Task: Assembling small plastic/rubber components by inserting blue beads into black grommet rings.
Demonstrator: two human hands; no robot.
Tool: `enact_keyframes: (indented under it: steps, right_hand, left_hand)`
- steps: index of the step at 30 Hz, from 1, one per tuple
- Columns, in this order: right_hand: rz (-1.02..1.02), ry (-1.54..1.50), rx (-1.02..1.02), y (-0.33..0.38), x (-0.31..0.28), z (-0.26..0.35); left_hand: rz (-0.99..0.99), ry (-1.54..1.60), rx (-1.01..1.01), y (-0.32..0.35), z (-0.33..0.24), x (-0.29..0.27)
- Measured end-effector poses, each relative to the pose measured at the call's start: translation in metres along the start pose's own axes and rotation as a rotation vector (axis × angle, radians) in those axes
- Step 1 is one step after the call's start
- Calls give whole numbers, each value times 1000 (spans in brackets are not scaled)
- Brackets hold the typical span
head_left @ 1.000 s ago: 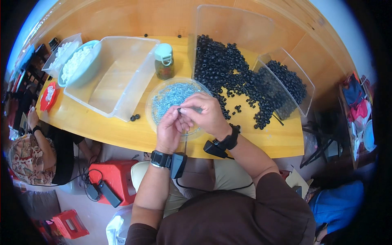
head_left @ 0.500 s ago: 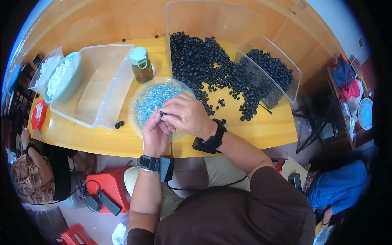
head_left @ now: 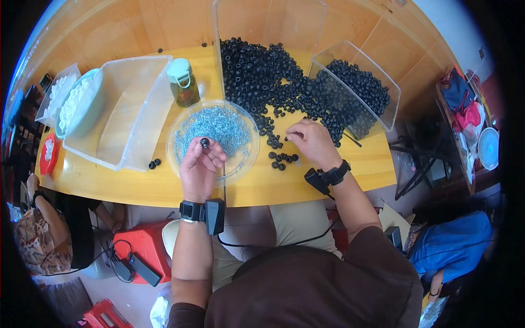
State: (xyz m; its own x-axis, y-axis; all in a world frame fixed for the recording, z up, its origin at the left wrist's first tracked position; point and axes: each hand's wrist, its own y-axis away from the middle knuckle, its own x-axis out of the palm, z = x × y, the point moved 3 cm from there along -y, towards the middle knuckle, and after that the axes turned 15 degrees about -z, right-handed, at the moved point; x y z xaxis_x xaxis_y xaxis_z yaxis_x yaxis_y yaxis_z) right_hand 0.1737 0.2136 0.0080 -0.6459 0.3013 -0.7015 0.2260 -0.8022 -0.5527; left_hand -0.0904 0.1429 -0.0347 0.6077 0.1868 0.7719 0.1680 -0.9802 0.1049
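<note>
My left hand (head_left: 200,165) is palm up over the near edge of a round clear tub (head_left: 252,157). Between its thumb and fingers it grips a small black ring-shaped part (head_left: 204,142) with a hole in the middle. Small shiny bluish metal pieces (head_left: 213,128) fill much of the tub. To the right, my right hand (head_left: 313,141) is low over the table, thumb and fingers pinched together. Something dark shows at its fingertips, too small to make out. Several loose black parts (head_left: 281,158) lie just in front of it.
A big heap of black parts (head_left: 257,76) spreads from a tipped clear bin (head_left: 377,117). On the left are an empty clear bin (head_left: 123,117), a pale green bowl (head_left: 94,104) of white pieces, and a red dish (head_left: 49,154). A lidded bottle (head_left: 184,87) stands behind the tub. People sit at both sides.
My hands have parted. The right one has moved from the tub to the right, beside the loose black parts. My left hand stays near the tub, with the black part now plainly visible.
</note>
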Motion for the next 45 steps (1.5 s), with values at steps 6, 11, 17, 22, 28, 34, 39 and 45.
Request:
enact_keyframes:
  steps: [6,11,17,22,28,34,39,45]
  right_hand:
    - [126,115,-4,6,13,-2]
    - [106,112,-1,2,18,-7]
    - [116,-140,118,-7,18,8]
    - [243,-923,428,-15,33,52]
    - [381,-1060,450,-8,59,86]
    - [306,-1032,397,-4,61,91]
    - [365,-1065,420,-6,68,86]
    - [163,-872,248,-2,57,96]
  left_hand:
    - [37,-58,-22,1,12,4]
    - [50,-50,-51,2,13,4]
    - [55,-15,-137,4,19,4]
    - [66,-6,-172,6,26,9]
    - [152,200,-185,7,29,4]
    - [95,178,-148,7,28,1]
    - [92,152,-148,5,26,3]
    - [47,119,-99,4,24,3]
